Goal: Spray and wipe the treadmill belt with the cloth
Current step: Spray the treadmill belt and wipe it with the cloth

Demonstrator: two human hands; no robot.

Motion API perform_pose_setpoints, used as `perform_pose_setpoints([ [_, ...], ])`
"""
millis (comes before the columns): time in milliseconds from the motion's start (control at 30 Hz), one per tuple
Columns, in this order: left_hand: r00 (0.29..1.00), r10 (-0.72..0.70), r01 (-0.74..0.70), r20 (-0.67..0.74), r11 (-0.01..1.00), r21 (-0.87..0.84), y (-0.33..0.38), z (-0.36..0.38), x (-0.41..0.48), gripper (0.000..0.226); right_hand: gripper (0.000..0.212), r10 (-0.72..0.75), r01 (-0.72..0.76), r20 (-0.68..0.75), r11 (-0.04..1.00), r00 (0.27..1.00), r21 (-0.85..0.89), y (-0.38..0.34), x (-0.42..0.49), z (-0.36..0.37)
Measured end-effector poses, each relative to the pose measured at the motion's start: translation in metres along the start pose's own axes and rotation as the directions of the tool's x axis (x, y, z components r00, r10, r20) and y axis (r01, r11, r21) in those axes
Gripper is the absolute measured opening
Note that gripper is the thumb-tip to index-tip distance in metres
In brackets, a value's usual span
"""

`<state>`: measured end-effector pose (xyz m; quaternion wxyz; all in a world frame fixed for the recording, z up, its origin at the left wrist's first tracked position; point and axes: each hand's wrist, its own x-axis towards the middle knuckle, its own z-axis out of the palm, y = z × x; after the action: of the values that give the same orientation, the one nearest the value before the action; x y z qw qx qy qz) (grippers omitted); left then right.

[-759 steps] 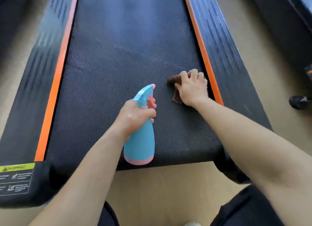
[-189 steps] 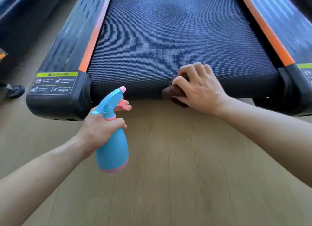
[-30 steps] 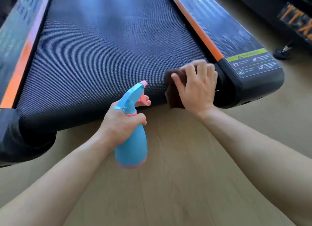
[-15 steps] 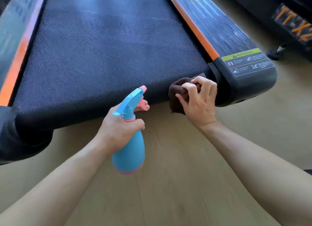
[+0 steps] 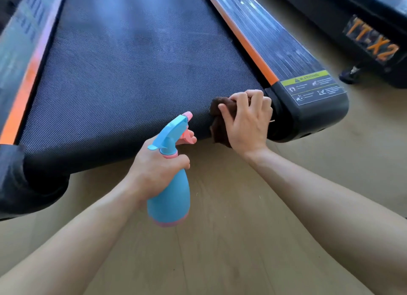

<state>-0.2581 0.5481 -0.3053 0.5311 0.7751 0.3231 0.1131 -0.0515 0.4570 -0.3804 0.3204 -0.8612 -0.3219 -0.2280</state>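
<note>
1. As the cloth (image 5: pixel 219 135) is pressed to the near right corner of the treadmill belt (image 5: pixel 132 74), where the belt curls under at its rear edge, we enter the step in hand as wiping, not spraying.
2. Right hand (image 5: pixel 246 121): fingers and thumb curled over the bunched brown cloth, gripping it against the belt's edge, just beside the black end cap (image 5: pixel 312 116) on the belt's right side.
3. Left hand (image 5: pixel 158 169): wrapped round the neck of the blue and pink spray bottle (image 5: pixel 169 202), one finger on the trigger. The bottle is held upright just short of the belt's near edge, over the floor (image 5: pixel 220 250), with its nozzle pointing toward the belt.
4. Treadmill belt: dark and textured, stretching away from us. We cannot tell which parts are wet.
5. Progress, in our judgement: the wipe stands at the belt's near edge, so the pass over the belt looks well advanced.
6. Next move, in our judgement: either draw the cloth leftward along the belt's near edge with pressure kept round the curve, or mist a fresh patch further up the belt. Either way, we would keep the cloth out of the gap beside the belt.
</note>
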Motion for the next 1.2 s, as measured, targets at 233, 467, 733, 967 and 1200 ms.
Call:
perform_pose_setpoints([
  [233,1.000,-0.001,0.001,0.016,1.000,0.018,0.027,-0.020,0.012,0.042,0.038,0.202,-0.195,0.145,0.979,0.969,-0.062,-0.022,0.010,-0.010],
  [467,0.999,0.036,-0.038,0.037,0.998,0.044,0.026,-0.032,0.012,0.036,0.037,0.590,-0.549,-0.213,0.806,0.779,0.222,-0.054,-0.015,0.017],
  [733,1.000,0.031,-0.031,0.003,0.999,0.029,0.009,-0.024,0.005,0.036,0.035,0.586,-0.484,-0.269,0.797,0.764,0.362,-0.045,-0.031,0.031],
  [967,1.000,0.021,-0.020,-0.019,0.998,0.058,0.009,-0.027,-0.009,0.042,0.040,0.757,-0.573,-0.353,0.650,0.550,0.499,-0.046,-0.013,0.035],
  [1200,0.999,-0.018,0.021,-0.044,0.997,0.071,0.016,-0.023,0.001,0.040,0.038,0.711,-0.537,-0.275,0.681,0.647,0.498,-0.069,-0.046,0.042],
])
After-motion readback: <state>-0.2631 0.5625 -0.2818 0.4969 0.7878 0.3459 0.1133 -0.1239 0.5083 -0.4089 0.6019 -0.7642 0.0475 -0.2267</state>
